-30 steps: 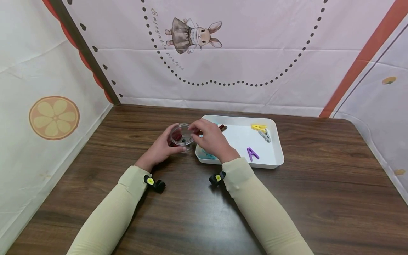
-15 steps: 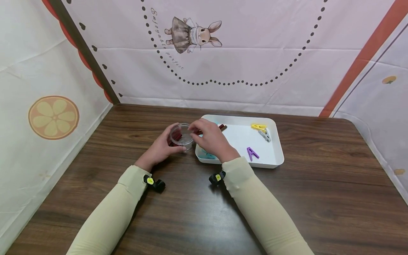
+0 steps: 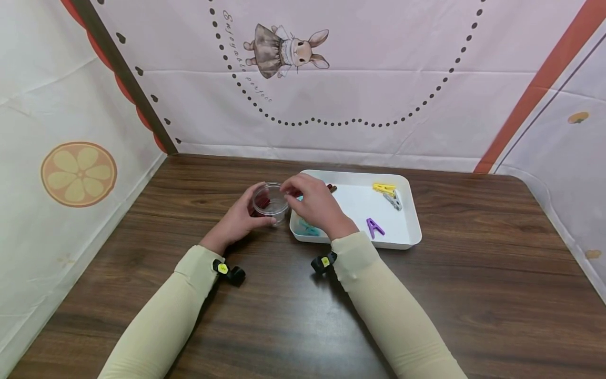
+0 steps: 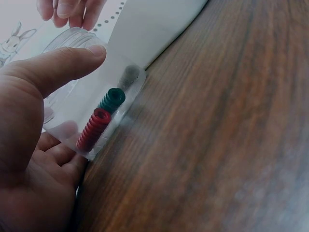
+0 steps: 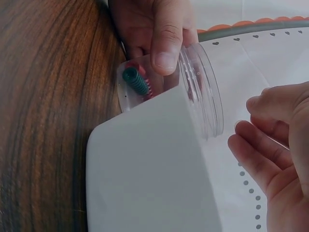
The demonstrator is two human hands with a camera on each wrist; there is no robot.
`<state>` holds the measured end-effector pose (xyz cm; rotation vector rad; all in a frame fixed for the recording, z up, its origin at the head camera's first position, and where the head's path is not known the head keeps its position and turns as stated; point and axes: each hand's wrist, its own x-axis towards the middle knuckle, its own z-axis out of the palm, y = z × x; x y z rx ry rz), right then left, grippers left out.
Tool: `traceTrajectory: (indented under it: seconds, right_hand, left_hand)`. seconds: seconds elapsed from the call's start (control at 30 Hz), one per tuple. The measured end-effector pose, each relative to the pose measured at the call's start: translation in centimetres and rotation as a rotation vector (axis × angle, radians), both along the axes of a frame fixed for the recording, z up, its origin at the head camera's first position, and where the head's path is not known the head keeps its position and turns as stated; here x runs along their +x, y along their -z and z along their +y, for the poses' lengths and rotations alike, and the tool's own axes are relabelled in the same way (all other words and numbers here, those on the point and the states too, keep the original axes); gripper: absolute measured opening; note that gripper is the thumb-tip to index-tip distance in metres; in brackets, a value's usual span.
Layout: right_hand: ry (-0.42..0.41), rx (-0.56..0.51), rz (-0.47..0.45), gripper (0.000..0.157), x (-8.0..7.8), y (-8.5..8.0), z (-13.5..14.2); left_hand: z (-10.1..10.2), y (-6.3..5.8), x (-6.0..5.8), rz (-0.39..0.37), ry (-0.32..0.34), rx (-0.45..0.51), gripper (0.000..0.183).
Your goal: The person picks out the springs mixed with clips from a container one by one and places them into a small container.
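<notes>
My left hand (image 3: 239,217) grips a clear round plastic jar (image 3: 279,216), thumb on the near side and fingers behind it. Inside lie a red coil spring (image 4: 93,130) and a green coil spring (image 4: 112,99), seen through the wall in both wrist views. The jar's mouth has no lid on it. My right hand (image 3: 312,202) hovers beside the rim, above the left end of the white tray (image 3: 352,210). Its thumb and fingers are bent loosely with a gap between them, and nothing shows there in the right wrist view.
In the tray lie a yellow clothespin (image 3: 384,188), a grey clothespin (image 3: 393,201), a purple clothespin (image 3: 374,227) and teal pieces (image 3: 310,230). Dark red and brown pieces (image 3: 332,188) show past my right hand. A printed cloth (image 3: 379,95) hangs behind the wooden table.
My right hand has shifted slightly up and right from the jar's rim. A dark green spot visible through the jar's mouth a second ago no longer shows in the head view. The left hand stays put.
</notes>
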<state>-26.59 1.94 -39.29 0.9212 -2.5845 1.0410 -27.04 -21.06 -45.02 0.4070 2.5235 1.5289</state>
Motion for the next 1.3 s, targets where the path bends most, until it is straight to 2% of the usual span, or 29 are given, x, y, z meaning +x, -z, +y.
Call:
traceTrajectory:
  seconds: [0.5,0.77,1.03,1.3]
  right_hand:
    - [0.019,-0.035,0.039,0.014,-0.6,-0.4,1.0]
    - [0.033,-0.038,-0.005,0.015,-0.9,-0.6,1.5]
    - [0.052,-0.030,-0.057,0.017,-1.3,-0.7,2.1]
    - [0.083,-0.033,-0.088,0.018,-1.6,-0.8,2.7]
  left_hand:
    - [0.0,-0.4,0.2,-0.024,0.005,0.023,0.095]
    - [0.7,-2.5,1.2,-0.037,0.017,0.008,0.092]
    - [0.1,-0.3,0.0,-0.035,0.005,0.018,0.095]
    - [0.1,0.0,0.0,-0.007,-0.002,0.010,0.094]
